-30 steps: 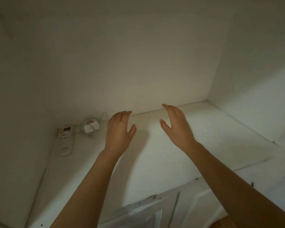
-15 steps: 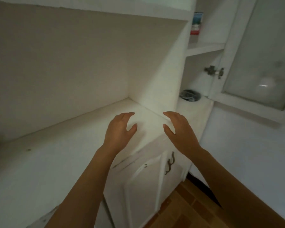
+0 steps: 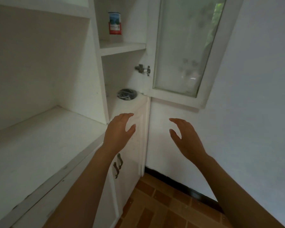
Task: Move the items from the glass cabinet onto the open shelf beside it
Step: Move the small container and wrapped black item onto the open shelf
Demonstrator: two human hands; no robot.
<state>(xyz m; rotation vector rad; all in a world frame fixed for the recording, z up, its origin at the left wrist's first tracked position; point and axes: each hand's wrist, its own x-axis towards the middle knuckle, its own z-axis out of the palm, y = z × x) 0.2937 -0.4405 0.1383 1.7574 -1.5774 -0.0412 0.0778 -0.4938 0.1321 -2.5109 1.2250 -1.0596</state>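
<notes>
**Two Empty Hands Reach for the Cabinet**

While the glass door (image 3: pixel 184 51) stands open, both hands hang in front of the cabinet with nothing in them. On the left hand (image 3: pixel 118 134) the fingers are spread apart and a little curled. On the right hand (image 3: pixel 185 139) they are spread apart too, with the thumb held away from the rest.

Two things sit inside the cabinet. A can (image 3: pixel 115 23) with a blue and red label stands upright on the upper shelf (image 3: pixel 122 46). A dark round thing (image 3: pixel 127 94), maybe a small dish or a coil, lies on the lower shelf (image 3: pixel 122 106), near the left hand but not touching it. It is too blurry to tell what it is.

The can looks stiff and smooth, so it may slip. It could be heavy if it is full. A good way to hold it is around the middle, fingers on one side and thumb on the other. The dark thing looks low and light, so it is best picked up by its rim.

The open shelf (image 3: pixel 39 142) waits on the left, wide and bare where it shows.
</notes>
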